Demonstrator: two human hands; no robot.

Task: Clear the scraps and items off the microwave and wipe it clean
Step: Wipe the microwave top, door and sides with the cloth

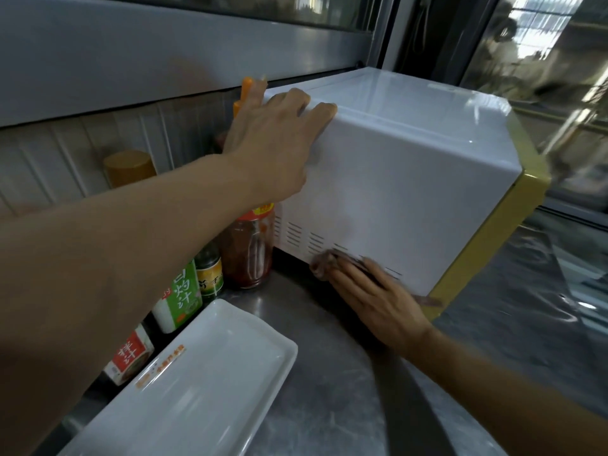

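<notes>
Head view looks forward and down, close over the counter (322,383).

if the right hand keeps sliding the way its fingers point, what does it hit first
Probably the red sauce jar beside the microwave; the right hand points along the vented side toward it, though depth is unclear.

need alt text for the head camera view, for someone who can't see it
A person's right hand presses a dark cloth against the lower vented side of a white microwave, while the left hand braces its top rear corner. Sauce bottles stand to the left of it, and a white rectangular tray lies on the steel counter.
</notes>
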